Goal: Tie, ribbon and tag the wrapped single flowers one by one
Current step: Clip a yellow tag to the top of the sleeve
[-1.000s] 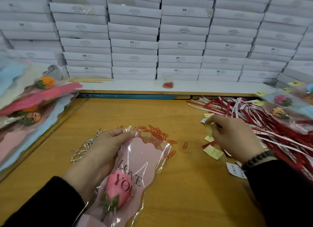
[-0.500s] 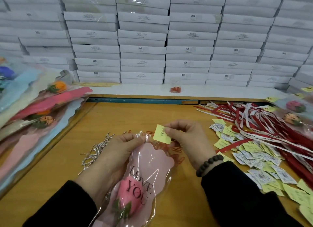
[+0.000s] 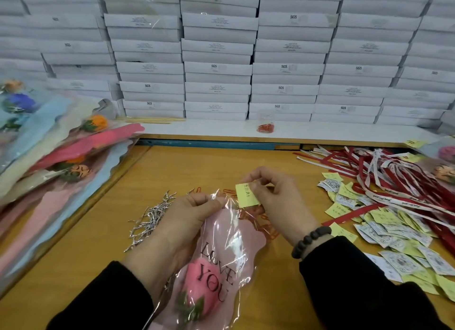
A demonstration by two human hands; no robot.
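Tagging a wrapped flower on a crowded wooden counter (image 3: 81,260).

White boxes (image 3: 218,68) wall off the whole upper frame behind a pale ledge. Lower centre, the left hand (image 3: 187,216) grips the top edge of the pink wrapped flower (image 3: 216,265), while the right hand (image 3: 275,199) pinches a yellow tag (image 3: 247,195) against that edge. Finished flowers (image 3: 56,162) crowd the left edge; ribbons (image 3: 398,182) and loose tags (image 3: 394,233) fill the right. Silver ties (image 3: 150,219) lie left of the hands; bare wood shows at centre.

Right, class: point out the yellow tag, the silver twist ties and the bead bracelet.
yellow tag (image 3: 247,195): head view, middle of its face.
silver twist ties (image 3: 150,219): head view, centre of the pile.
bead bracelet (image 3: 310,241): head view, beads on the right wrist.
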